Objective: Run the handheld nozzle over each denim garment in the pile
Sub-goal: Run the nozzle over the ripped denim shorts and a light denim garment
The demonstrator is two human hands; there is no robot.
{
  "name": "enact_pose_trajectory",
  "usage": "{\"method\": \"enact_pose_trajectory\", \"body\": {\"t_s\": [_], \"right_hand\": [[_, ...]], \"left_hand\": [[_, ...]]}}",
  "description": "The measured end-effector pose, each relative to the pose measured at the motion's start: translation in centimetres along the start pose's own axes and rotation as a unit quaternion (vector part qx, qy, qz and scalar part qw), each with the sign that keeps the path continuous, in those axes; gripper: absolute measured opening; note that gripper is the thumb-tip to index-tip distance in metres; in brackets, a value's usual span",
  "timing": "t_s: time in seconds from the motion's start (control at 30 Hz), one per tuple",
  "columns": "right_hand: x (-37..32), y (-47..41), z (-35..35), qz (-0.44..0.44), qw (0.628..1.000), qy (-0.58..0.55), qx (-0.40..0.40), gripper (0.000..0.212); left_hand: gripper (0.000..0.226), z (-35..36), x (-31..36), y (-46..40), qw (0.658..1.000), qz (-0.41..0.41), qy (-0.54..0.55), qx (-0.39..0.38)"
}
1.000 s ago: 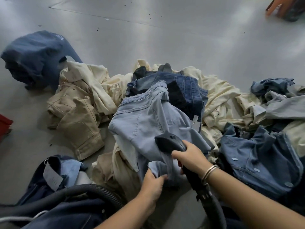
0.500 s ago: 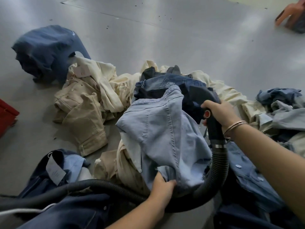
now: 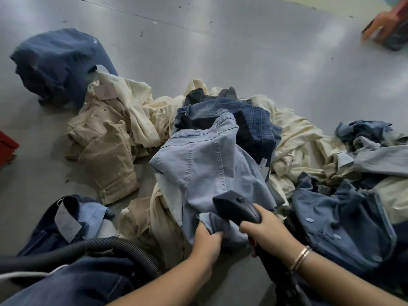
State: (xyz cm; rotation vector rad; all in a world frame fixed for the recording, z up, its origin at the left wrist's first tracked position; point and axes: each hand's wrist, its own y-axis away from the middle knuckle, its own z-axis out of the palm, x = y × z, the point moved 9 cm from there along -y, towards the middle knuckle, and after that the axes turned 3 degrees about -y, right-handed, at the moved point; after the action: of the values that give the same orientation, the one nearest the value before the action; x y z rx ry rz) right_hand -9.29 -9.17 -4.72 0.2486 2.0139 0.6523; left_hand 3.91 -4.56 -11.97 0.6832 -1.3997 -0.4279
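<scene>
My left hand (image 3: pixel 206 244) pinches hem of light blue denim garment (image 3: pixel 205 171), pulling cloth taut for pass. My right hand (image 3: pixel 263 235) wraps nozzle (image 3: pixel 237 206) handle, head pressed on garment just above pinch. Ribbed hose (image 3: pixel 123 250) loops left of grip, may snag. Buttoned denim jacket (image 3: pixel 337 224) right. Beyond: dark jeans (image 3: pixel 254 122), cream and tan pieces (image 3: pixel 106 140), navy garment (image 3: pixel 59 60) apart.

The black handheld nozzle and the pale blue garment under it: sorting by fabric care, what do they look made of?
Black handheld nozzle: apparently moulded plastic, matte, with smooth rounded edges. Pale blue garment: likely lightweight washed denim or chambray, soft and matte, with topstitched seams and limp folds.
</scene>
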Motion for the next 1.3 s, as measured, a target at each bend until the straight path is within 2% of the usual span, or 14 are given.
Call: {"method": "enact_pose_trajectory", "body": {"t_s": [0.1,0.23,0.43,0.53,0.63,0.7,0.8,0.87,0.93,1.0,1.03,1.1,1.17,1.3], "right_hand": [[-1.4,-3.4,-0.6,-0.004,1.000,0.007,0.018,0.010],[-4.9,-7.9,-1.7,-0.032,0.997,0.049,0.050,0.010],[-10.9,-13.5,-5.6,-0.070,0.982,0.081,0.153,0.011],[-11.9,-15.1,-7.9,-0.047,0.981,0.020,0.187,0.017],[-12.9,-15.0,-12.0,-0.050,0.967,-0.067,0.242,0.028],[-13.5,-13.8,-14.5,-0.060,0.958,-0.122,0.252,0.017],[-13.2,-10.8,-14.6,-0.049,0.975,-0.093,0.196,0.009],[-11.9,-8.5,-12.0,-0.049,0.988,-0.042,0.143,0.009],[-10.1,-6.3,-8.2,-0.058,0.993,-0.019,0.098,0.010],[-8.0,-4.7,-4.0,-0.056,0.997,0.004,0.052,0.013],[-6.9,-4.3,-2.0,-0.050,0.998,0.014,0.030,0.013],[-5.2,-3.8,1.2,-0.045,0.998,0.050,-0.002,0.014],[-4.3,-3.9,3.3,-0.038,0.996,0.082,-0.021,0.014],[-3.8,-5.8,5.1,-0.016,0.994,0.106,-0.032,0.016]], "left_hand": [[0.051,0.9,0.1,0.3,0.999,0.008,0.010,-0.043],[0.056,1.2,0.3,0.2,0.999,0.003,0.004,-0.052],[0.065,1.4,-0.3,0.7,0.997,0.004,-0.049,-0.063],[0.070,1.5,-0.3,-0.1,0.994,0.025,-0.085,-0.063],[0.062,2.2,-1.2,-0.3,0.977,0.054,-0.191,-0.077],[0.052,2.6,-2.1,-0.5,0.969,0.048,-0.231,-0.078],[0.009,1.9,-1.1,-0.9,0.972,0.031,-0.233,-0.022],[0.020,-1.0,0.3,-2.0,0.975,0.028,-0.197,0.102],[0.020,-5.4,2.1,-2.9,0.963,0.016,-0.111,0.246],[0.019,-8.5,2.6,-4.7,0.953,-0.010,0.015,0.302],[0.025,-9.0,2.7,-6.0,0.957,-0.029,0.063,0.281],[0.038,-8.1,2.6,-8.7,0.971,-0.063,0.130,0.190],[0.037,-7.4,1.9,-10.4,0.978,-0.075,0.143,0.130],[0.007,-7.9,0.6,-10.8,0.981,-0.081,0.081,0.159]]}}
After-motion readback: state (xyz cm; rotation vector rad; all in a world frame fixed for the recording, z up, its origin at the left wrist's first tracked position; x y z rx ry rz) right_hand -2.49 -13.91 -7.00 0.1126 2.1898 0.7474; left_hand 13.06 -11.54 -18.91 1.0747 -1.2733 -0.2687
